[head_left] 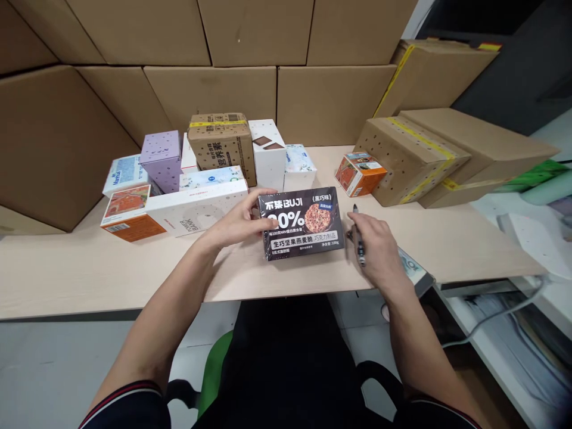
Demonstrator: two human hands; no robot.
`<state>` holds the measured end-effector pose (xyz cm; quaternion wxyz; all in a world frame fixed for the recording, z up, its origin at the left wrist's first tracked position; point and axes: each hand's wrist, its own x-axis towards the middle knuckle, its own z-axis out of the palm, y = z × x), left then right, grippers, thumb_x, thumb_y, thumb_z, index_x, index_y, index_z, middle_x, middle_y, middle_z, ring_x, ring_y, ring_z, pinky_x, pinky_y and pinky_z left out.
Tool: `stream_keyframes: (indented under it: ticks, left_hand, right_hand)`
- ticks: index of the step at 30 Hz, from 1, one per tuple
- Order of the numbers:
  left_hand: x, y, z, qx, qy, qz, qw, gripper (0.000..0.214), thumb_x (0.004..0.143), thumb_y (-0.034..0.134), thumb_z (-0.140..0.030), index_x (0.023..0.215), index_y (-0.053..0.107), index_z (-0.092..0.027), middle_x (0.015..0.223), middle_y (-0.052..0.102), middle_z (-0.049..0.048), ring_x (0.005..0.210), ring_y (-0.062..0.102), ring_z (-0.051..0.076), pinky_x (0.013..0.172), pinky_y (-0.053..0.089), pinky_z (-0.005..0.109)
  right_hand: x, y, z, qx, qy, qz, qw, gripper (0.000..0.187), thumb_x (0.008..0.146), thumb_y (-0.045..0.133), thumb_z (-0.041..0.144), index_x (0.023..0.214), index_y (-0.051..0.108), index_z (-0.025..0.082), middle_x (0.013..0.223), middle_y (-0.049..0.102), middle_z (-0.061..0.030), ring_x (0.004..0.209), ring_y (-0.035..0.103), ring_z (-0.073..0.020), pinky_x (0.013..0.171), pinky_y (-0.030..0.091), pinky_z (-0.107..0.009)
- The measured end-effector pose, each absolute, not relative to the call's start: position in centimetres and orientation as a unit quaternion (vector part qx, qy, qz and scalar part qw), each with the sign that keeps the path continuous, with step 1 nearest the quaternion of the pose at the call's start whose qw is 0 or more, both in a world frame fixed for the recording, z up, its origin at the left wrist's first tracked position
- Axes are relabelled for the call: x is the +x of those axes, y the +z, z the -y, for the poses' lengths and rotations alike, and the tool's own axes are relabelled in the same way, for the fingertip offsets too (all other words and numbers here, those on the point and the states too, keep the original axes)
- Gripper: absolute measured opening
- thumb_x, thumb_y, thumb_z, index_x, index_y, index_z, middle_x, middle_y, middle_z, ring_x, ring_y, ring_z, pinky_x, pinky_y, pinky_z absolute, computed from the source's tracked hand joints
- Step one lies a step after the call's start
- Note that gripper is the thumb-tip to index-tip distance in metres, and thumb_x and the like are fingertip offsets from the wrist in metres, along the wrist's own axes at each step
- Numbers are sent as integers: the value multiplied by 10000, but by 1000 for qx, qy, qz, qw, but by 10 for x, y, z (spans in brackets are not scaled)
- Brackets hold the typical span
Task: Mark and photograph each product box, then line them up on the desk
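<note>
A dark snack box [300, 225] with white lettering and a picture of a round oat crisp is tilted up near the table's front edge. My left hand [243, 219] grips its left end, the thumb across the front and the fingers over the top. To the right of the box, my right hand [378, 247] is closed around a dark pen [360, 245]. One end of the pen sticks up past the fingers and the other shows below them. Part of the pen is covered by the fingers.
On the left stand a white power bank box [196, 208], an orange box [134, 211], a purple box [161, 158] and a brown carton [223, 146]. Another orange box [360, 173] sits before taped cartons [409, 158] on the right. Large cartons [214, 95] wall the back.
</note>
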<state>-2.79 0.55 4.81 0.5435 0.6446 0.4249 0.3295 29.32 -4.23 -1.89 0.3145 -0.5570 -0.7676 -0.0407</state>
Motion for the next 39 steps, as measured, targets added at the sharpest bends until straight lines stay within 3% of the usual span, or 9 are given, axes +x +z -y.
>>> stream_keyframes:
  ticks: [4,10,14,17,22,26,31,39]
  left_hand:
    - [-27,49,-5,644,328,-439,534,766,752,824,-325,1426,470,-236,1276,640,105,1039,632,228,708,560,272]
    - [-27,43,-8,620,327,-461,544,871,766,823,-332,1523,399,-254,1297,627,138,1050,645,257,694,574,295]
    - [-25,45,-7,602,329,-478,549,873,778,820,-324,1542,403,-259,1307,616,147,1075,638,269,710,586,314]
    - [-22,49,-5,584,324,-497,554,896,788,808,-293,1574,379,-259,1326,605,154,1062,643,265,723,595,328]
    - [-19,48,-7,560,323,-522,556,902,826,781,-253,1613,340,-271,1295,631,154,1008,669,245,712,596,316]
    - [-18,42,-10,540,326,-535,563,878,845,766,-239,1612,342,-279,1285,658,147,946,686,217,672,581,282]
    - [-17,37,-12,530,336,-529,571,833,856,755,-235,1589,363,-277,1338,652,138,881,687,177,617,550,238]
    - [-17,32,-13,522,349,-512,586,839,832,787,-244,1565,379,-285,1273,659,135,904,689,196,687,585,295]
  right_hand:
    - [283,-18,45,-580,-90,799,129,474,987,415,110,1415,616,137,1362,683,-168,1102,514,-357,904,493,-502]
    - [267,-11,35,-592,-65,801,59,445,1014,387,146,1331,691,220,1339,695,-123,1150,482,-391,861,461,-495]
    - [272,-8,39,-593,-64,797,97,473,1011,396,160,1415,636,216,1392,675,-125,1152,493,-379,892,472,-503]
    - [291,-7,53,-638,-89,753,133,494,1040,432,323,1501,554,196,1461,627,-160,1212,498,-403,942,477,-550]
    - [339,-13,79,-740,-30,665,97,871,906,594,665,1580,436,136,1515,552,-257,1291,520,-490,968,486,-618]
    - [352,-17,87,-724,31,683,95,843,925,553,652,1581,426,139,1500,585,-215,1326,536,-444,1025,490,-576]
    - [346,-19,88,-701,24,702,125,737,950,542,584,1511,519,107,1425,636,-225,1304,560,-428,1049,485,-567]
    - [342,-27,85,-727,-13,630,272,747,830,670,570,1411,622,101,1286,720,-246,1177,651,-434,1033,479,-634]
